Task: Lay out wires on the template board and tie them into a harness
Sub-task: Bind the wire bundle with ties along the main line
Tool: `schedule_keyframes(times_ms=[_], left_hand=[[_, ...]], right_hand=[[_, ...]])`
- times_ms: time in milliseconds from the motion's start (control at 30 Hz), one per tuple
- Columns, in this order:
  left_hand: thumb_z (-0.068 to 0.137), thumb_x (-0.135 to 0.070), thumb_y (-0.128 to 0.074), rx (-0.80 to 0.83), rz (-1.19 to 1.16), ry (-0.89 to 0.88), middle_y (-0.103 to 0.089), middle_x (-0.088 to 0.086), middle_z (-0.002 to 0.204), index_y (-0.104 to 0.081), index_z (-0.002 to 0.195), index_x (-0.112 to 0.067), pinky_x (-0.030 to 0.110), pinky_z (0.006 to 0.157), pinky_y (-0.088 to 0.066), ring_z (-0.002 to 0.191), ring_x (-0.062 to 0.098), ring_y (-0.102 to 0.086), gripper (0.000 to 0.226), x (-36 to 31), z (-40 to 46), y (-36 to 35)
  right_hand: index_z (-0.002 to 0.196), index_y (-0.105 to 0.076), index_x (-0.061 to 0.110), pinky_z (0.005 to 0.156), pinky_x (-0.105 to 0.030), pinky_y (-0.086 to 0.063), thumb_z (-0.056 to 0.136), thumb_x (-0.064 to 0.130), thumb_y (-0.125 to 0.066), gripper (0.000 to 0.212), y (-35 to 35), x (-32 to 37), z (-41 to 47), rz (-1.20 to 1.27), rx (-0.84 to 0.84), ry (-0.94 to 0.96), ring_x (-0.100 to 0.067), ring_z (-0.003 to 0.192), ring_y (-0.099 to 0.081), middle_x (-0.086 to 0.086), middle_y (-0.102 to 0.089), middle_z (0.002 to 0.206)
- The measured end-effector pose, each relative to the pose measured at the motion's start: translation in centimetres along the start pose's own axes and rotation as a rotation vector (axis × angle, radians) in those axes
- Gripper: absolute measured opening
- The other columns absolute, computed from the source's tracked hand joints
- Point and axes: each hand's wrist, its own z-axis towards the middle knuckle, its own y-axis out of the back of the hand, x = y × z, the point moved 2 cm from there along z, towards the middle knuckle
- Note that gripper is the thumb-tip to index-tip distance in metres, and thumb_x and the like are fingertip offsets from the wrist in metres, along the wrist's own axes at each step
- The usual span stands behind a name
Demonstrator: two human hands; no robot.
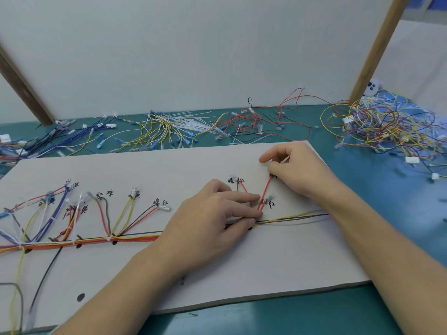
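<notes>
Lengthwise along template board [150,281], wire bundle [79,242] runs left-right; left hand [212,221] flat, pressing it; right hand [297,170] pinches red wire [266,191] end; green tabletop [387,189].

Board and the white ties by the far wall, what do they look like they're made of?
Board: looks like matte off-white foam or fibre sheet, going by its thick soft edge, punched holes and ink marks; unsure which. Ties: probably glossy white plastic, thin, stiff, straight strips.

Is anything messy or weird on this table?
Yes. The tangled wire pile at the far right is a jumble, unlike the sorted bunches beside it. On the template board, a black wire strays off the tied bundle.
</notes>
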Motion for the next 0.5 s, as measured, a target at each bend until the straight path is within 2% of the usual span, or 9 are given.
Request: schedule_keyframes(times_ms=[67, 133, 200, 300, 500], left_hand=[[0.098, -0.043, -0.061, -0.006, 0.002, 0.001, -0.055, -0.042, 0.134, -0.071, 0.120, -0.052, 0.037, 0.086, -0.053, 0.115, 0.005, -0.044, 0.025, 0.0, 0.0, 0.0], [0.098, -0.044, -0.061, -0.006, -0.001, -0.001, -0.054, -0.043, 0.135, -0.070, 0.120, -0.052, 0.037, 0.086, -0.053, 0.115, 0.005, -0.044, 0.025, 0.1, 0.0, -0.1], [0.098, -0.045, -0.061, -0.009, -0.003, -0.003, -0.053, -0.043, 0.135, -0.070, 0.121, -0.052, 0.037, 0.086, -0.053, 0.114, 0.005, -0.044, 0.026, 0.2, 0.0, -0.1], [0.099, -0.047, -0.059, -0.013, 0.006, -0.006, -0.054, -0.041, 0.135, -0.069, 0.122, -0.053, 0.037, 0.085, -0.054, 0.114, 0.006, -0.044, 0.026, 0.2, 0.0, -0.2], [0.098, -0.048, -0.059, -0.021, 0.012, -0.009, -0.055, -0.039, 0.136, -0.070, 0.120, -0.053, 0.037, 0.084, -0.054, 0.112, 0.008, -0.044, 0.025, 0.4, 0.0, -0.4]], right_hand=[[0.088, -0.078, 0.030, 0.056, -0.015, -0.039, 0.087, 0.011, -0.064, 0.024, 0.4, 0.1, -0.2, -0.033, -0.017, 0.048, 0.002, 0.057, -0.053, 0.014, -0.068, 0.069], [0.086, -0.078, 0.031, 0.051, -0.006, -0.036, 0.085, 0.013, -0.065, 0.022, 1.1, 0.2, -0.4, -0.042, -0.061, 0.092, 0.005, 0.060, -0.056, 0.029, -0.065, 0.068], [0.083, -0.078, 0.031, 0.054, -0.005, -0.039, 0.083, 0.014, -0.069, 0.019, 1.4, 0.5, -0.5, -0.062, -0.032, 0.143, 0.005, 0.061, -0.058, 0.031, -0.065, 0.069], [0.079, -0.080, 0.028, 0.068, -0.018, -0.050, 0.082, 0.013, -0.078, 0.016, 1.2, 0.6, -0.7, -0.102, 0.094, 0.173, 0.000, 0.068, -0.064, 0.017, -0.073, 0.074], [0.078, -0.080, 0.026, 0.074, -0.024, -0.054, 0.082, 0.011, -0.081, 0.016, 0.8, 0.3, -0.3, -0.099, 0.069, 0.152, -0.004, 0.073, -0.067, 0.012, -0.075, 0.077]])
